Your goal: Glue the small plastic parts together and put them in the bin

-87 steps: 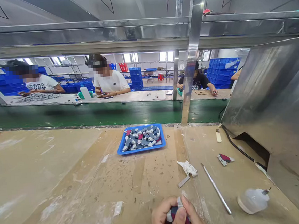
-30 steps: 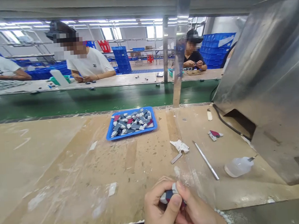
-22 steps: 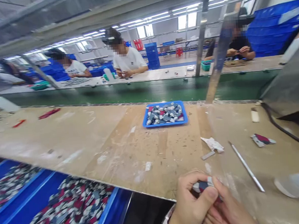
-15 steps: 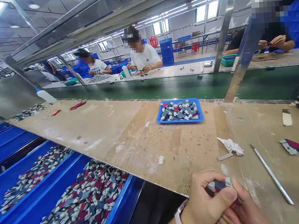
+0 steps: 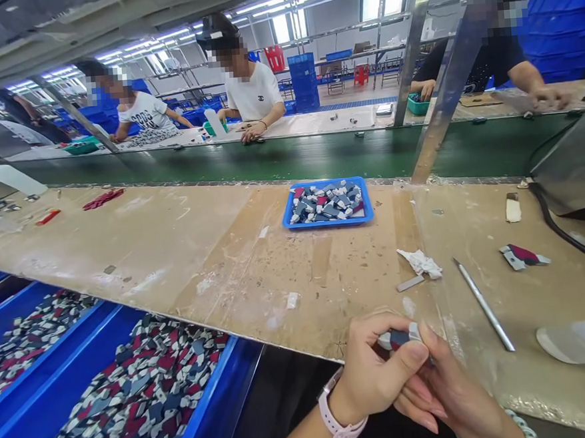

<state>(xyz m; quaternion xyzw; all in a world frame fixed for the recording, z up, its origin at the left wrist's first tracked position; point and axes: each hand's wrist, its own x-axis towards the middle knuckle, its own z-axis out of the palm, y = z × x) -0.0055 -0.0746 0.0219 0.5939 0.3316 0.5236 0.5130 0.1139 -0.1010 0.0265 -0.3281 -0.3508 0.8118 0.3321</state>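
Near the bottom of the view, my left hand [image 5: 383, 369], with a pink watch band at its wrist, is closed round a small grey, white and dark piece [image 5: 399, 337]. My right hand [image 5: 446, 375] meets it from the right, its fingers pinching the white end of the same piece. Fingers cover much of the piece. Beyond them on the bench lie a crumpled white tissue [image 5: 420, 263] and a flat grey strip [image 5: 410, 283]. A silver craft knife [image 5: 485, 305] lies right of my hands, and a grey and maroon piece [image 5: 523, 256] is farther right.
A blue tray [image 5: 286, 221] of small pieces stands on the bench [image 5: 174, 240]. Blue bins [image 5: 242, 362] of pieces are below left. A translucent bottle [image 5: 582, 342] lies at right. Beyond a green belt [image 5: 268, 157], several people work. A metal post [image 5: 456, 87] rises at right.
The view has swung right, so the bench things sit farther left and the bottle shows more. Both hands keep hold of the piece. The person at far right has spread their hands apart.
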